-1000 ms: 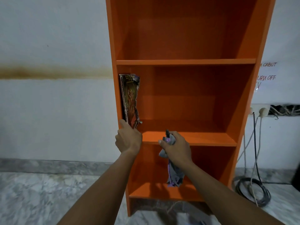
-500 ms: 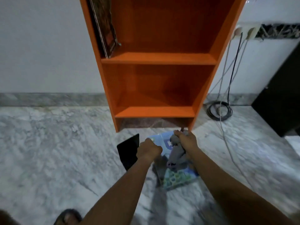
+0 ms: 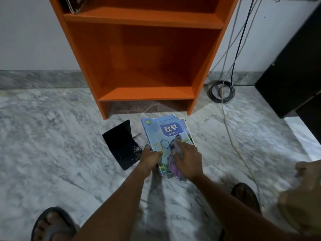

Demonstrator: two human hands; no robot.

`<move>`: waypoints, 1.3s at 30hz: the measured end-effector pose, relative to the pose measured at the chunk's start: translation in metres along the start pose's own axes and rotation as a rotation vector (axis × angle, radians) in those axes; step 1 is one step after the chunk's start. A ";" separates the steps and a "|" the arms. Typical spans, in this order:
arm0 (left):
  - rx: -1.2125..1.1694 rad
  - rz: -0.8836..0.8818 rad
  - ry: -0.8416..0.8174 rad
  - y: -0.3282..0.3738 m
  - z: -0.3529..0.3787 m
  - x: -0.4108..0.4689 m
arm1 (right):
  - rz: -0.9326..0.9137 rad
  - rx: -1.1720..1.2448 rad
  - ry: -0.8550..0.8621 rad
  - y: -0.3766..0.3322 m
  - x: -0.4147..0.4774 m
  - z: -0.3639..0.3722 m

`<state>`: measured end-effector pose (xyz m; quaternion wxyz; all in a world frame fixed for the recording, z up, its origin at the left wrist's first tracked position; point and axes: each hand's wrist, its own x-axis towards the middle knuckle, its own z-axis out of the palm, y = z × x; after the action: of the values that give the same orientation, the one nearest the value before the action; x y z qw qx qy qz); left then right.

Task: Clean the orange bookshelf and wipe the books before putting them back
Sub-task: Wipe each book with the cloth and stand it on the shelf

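Your left hand [image 3: 150,158] pinches the light-blue paperback textbook [image 3: 166,129]; your right hand [image 3: 187,159] clutches a grey-purple cloth [image 3: 173,165] against it.

One head-worn wide-angle view, facing forward and steeply down over the person's outstretched arms. Marble floor [image 3: 52,136] fills most of frame. Orange bookshelf [image 3: 145,49] lower shelves dead ahead, near. Left hand [image 3: 150,158], right hand [image 3: 187,160] mid-frame; sandalled feet [image 3: 52,225] at bottom edge.

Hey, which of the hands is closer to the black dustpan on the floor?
Left. The left hand grips the edge of the blue book right beside the black dustpan; the right hand is farther off, across the book, holding a cloth on its cover.
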<state>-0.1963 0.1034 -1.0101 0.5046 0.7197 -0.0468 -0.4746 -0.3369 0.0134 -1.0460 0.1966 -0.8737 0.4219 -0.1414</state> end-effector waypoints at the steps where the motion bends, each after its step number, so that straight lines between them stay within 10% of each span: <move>1: -0.048 0.012 -0.052 0.004 0.000 -0.005 | -0.038 0.102 0.000 -0.003 -0.006 0.004; 8: -0.110 0.113 -0.343 0.039 -0.030 -0.030 | -0.191 0.576 -0.023 -0.054 -0.009 -0.012; 20: 0.045 0.237 -0.677 0.087 -0.053 -0.102 | -0.189 0.661 0.291 -0.097 0.075 -0.096; 33: -0.018 0.452 -0.636 0.140 -0.057 -0.135 | 0.383 1.262 0.228 -0.055 0.045 -0.086; 39: -0.072 0.457 -0.515 0.144 -0.058 -0.126 | 0.074 0.918 0.346 -0.095 0.039 -0.146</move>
<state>-0.1634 0.1415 -0.8163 0.5947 0.5288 -0.3159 -0.5166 -0.3094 0.0036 -0.8699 0.4931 -0.6449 0.3735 -0.4488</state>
